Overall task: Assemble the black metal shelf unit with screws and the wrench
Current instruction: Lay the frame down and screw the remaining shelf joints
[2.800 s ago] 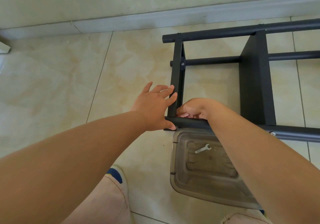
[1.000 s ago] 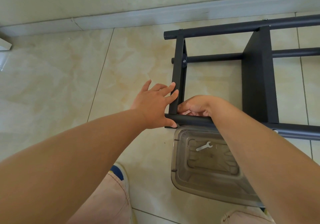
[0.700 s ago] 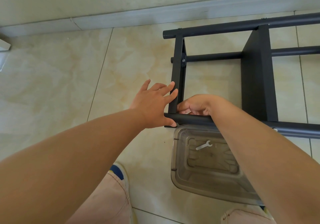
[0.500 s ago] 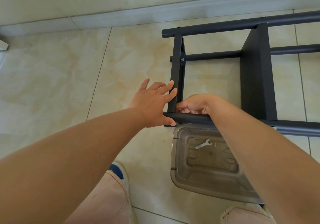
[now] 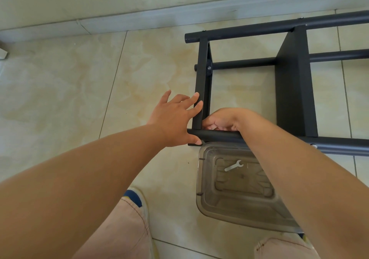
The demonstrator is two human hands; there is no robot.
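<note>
Shelf frame | left hand flat, fingers straight against its corner | right hand curled inside, hold unclear

Matt black metal shelf frame; glossy marbled floor tiles; clear, scuffed plastic container holding a bright flat metal wrench.

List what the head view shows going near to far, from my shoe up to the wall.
Shoe → clear plastic tray holding the wrench → near tube of the black shelf frame → middle tube → far tube → baseboard.
</note>
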